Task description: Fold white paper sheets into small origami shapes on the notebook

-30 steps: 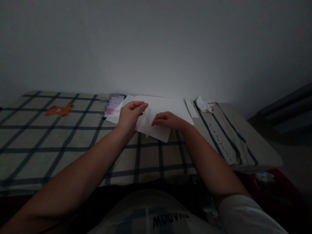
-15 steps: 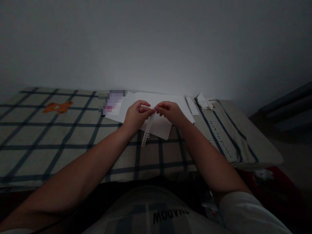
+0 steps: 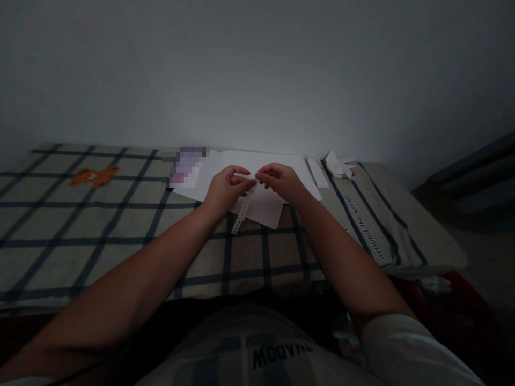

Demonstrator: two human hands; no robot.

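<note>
A narrow white paper strip (image 3: 242, 209) with a row of punched holes hangs down from my fingertips. My left hand (image 3: 226, 188) and my right hand (image 3: 280, 182) both pinch its top end, close together, just above a pile of white paper sheets (image 3: 269, 206). The sheets lie on a checked cloth (image 3: 120, 225) with dark lines. The scene is dim.
A blurred-out object (image 3: 187, 167) lies at the sheets' left corner. Small paper scraps (image 3: 333, 166) and a cut strip (image 3: 316, 172) lie to the right, near printed lettering (image 3: 367, 231) on the cloth. An orange bear motif (image 3: 94, 176) is at left. A plain wall stands behind.
A second ago both hands lay on the sheets. They have since lifted and come together, pulling up the holed strip, which now hangs between them.
</note>
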